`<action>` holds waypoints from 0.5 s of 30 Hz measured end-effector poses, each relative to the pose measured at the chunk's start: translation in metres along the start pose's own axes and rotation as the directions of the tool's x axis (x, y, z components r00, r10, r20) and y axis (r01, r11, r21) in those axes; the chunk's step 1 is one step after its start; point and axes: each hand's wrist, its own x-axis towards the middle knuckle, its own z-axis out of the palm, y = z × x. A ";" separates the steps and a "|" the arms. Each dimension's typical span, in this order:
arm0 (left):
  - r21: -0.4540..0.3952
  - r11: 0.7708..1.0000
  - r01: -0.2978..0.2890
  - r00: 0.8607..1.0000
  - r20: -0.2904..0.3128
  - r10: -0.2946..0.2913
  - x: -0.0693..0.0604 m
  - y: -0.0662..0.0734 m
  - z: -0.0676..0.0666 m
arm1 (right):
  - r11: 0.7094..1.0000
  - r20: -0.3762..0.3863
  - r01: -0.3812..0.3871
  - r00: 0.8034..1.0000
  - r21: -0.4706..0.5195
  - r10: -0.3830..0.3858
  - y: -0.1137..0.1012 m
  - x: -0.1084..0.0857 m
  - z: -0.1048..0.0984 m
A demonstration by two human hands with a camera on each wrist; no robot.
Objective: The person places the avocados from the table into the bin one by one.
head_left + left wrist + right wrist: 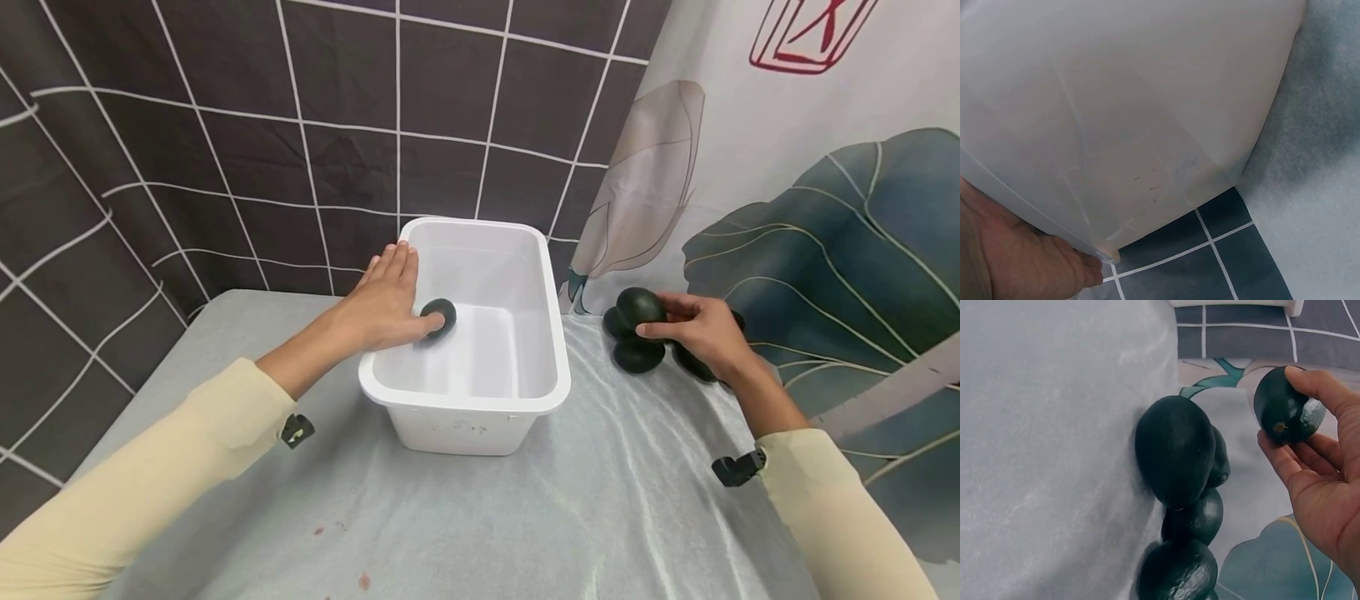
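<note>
1. Cream sleeves point(172, 467) cover both forearms; the left hand point(382, 308) rests at nine o'clock on a white rectangular plastic basin point(465, 404), fingers straight and together, thumb over the rim.
2. At the basin's three o'clock, the right hand point(697, 329) pinches a glossy dark-green egg-shaped fruit point(640, 306), near similar dark-green fruits point(639, 357).
3. The held fruit is smooth, with a brownish scar; another dark oval fruit point(447, 312) lies inside the basin, towards nine o'clock.
4. Red marking point(817, 60) at two o'clock: illegible.
</note>
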 end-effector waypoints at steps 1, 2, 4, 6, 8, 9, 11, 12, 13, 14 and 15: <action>-0.001 1.000 0.001 1.000 0.003 -0.001 0.000 0.000 0.000 | 1.000 0.005 -0.002 1.000 -0.002 0.002 -0.001 0.001 0.000; -0.001 1.000 0.002 1.000 0.005 -0.002 0.000 0.000 0.000 | 1.000 0.008 -0.004 1.000 -0.008 0.004 -0.003 0.001 -0.001; -0.001 1.000 0.005 1.000 0.008 -0.005 -0.001 0.000 -0.001 | 1.000 0.010 -0.002 1.000 -0.015 0.002 -0.005 0.002 -0.001; -0.001 1.000 0.006 1.000 0.008 -0.006 -0.001 -0.001 -0.001 | 1.000 0.006 0.005 1.000 -0.010 -0.005 -0.008 0.002 0.000; 0.001 1.000 0.005 1.000 0.007 -0.005 -0.002 -0.001 -0.001 | 1.000 0.000 0.014 1.000 0.001 -0.014 -0.010 0.002 0.000; 0.001 1.000 0.005 1.000 0.007 -0.005 -0.002 -0.001 -0.001 | 1.000 -0.004 0.019 1.000 0.009 -0.018 -0.011 0.003 0.000; 0.001 1.000 0.003 1.000 0.008 -0.003 -0.002 -0.001 -0.001 | 0.999 -0.007 0.025 1.000 0.021 -0.025 -0.012 0.003 0.001; 0.001 1.000 0.002 1.000 0.008 -0.002 -0.002 -0.001 -0.001 | 0.999 -0.008 0.028 1.000 0.026 -0.028 -0.013 0.003 0.001; 0.002 1.000 0.002 1.000 0.009 -0.002 -0.002 -0.001 -0.001 | 0.999 -0.007 0.029 1.000 0.031 -0.029 -0.014 0.003 0.002; 0.001 1.000 0.002 1.000 0.010 -0.002 -0.002 -0.001 -0.001 | 0.999 -0.006 0.029 1.000 0.029 -0.029 -0.014 0.003 0.002; 0.002 1.000 0.002 1.000 0.011 -0.002 -0.002 -0.001 -0.001 | 0.999 -0.005 0.028 1.000 0.029 -0.027 -0.015 0.003 0.002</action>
